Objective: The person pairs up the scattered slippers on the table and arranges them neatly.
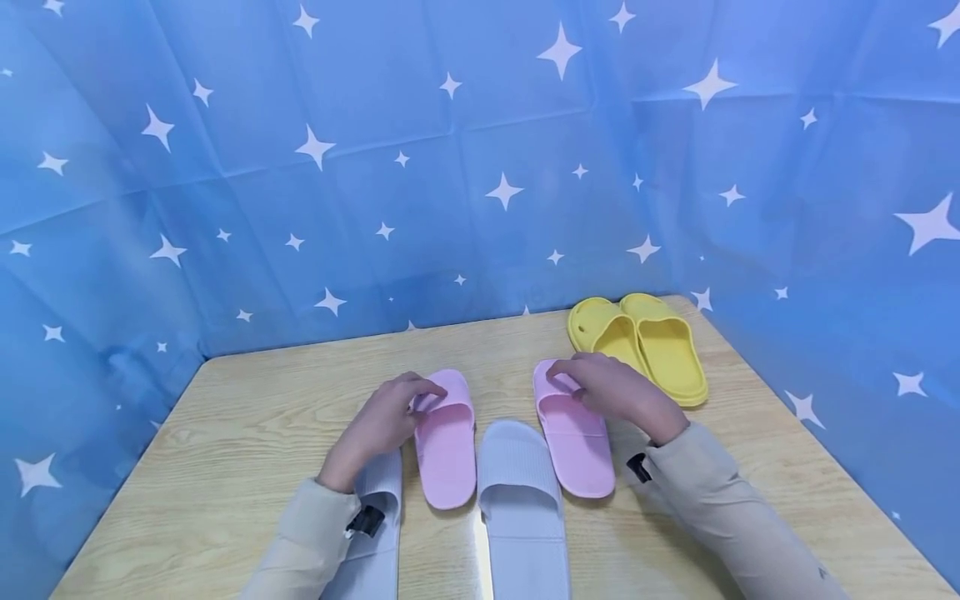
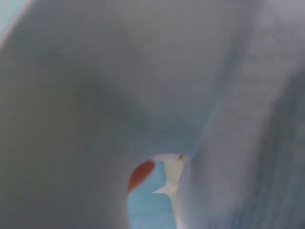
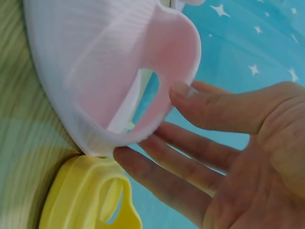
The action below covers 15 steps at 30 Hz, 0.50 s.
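Observation:
Two pink slippers lie side by side on the table, toes pointing away. My left hand [image 1: 382,417] pinches the strap of the left pink slipper [image 1: 448,462] from its outer side, index finger over the top and thumb near the opening. At the right pink slipper [image 1: 579,454], my right hand [image 1: 615,390] grips the strap. In the right wrist view the thumb presses the rim of that strap [image 3: 109,57], with the other fingers along its outer side. Something grey and blurred close to the lens covers most of the left wrist view, hiding that hand.
Two grey slippers stand nearer me: one grey slipper [image 1: 521,508] between the pink ones, the other grey slipper [image 1: 381,492] partly under my left forearm. A pair of yellow clogs [image 1: 675,358] sits at the back right of the wooden table [image 1: 262,417]. Blue starry cloth [image 1: 420,167] encloses the table.

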Each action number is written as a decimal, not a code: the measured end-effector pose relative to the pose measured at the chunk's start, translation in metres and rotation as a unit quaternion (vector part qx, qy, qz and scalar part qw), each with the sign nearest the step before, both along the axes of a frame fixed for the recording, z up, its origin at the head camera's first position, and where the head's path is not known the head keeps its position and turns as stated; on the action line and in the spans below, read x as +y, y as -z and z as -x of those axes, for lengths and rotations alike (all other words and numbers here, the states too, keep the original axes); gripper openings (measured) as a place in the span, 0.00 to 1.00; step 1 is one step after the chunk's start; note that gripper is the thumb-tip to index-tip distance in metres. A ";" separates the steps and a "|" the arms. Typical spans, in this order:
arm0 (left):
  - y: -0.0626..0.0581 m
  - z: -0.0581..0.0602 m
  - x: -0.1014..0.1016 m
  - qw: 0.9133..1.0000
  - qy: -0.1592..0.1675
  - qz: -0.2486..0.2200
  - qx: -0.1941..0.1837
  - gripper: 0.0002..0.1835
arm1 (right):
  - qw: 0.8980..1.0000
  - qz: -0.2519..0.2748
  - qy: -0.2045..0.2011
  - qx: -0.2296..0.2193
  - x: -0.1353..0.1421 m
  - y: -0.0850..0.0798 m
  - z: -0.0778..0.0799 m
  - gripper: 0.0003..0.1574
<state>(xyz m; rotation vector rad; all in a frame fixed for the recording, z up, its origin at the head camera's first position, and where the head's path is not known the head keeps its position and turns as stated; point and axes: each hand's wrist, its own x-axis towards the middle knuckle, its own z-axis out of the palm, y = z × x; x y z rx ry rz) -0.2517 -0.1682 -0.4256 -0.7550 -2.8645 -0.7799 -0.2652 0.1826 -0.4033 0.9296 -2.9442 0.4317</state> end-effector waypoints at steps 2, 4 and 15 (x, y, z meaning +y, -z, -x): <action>0.001 0.000 0.001 1.000 -0.015 0.005 0.001 0.24 | 1.000 0.004 0.005 0.005 0.000 0.002 0.002 0.28; 0.001 0.000 0.002 1.000 -0.027 0.010 -0.004 0.21 | 1.000 0.005 0.008 0.002 0.000 0.003 0.002 0.29; -0.029 -0.022 0.012 0.998 -0.019 0.062 -0.022 0.20 | 1.000 -0.010 0.002 0.014 -0.008 -0.022 -0.028 0.30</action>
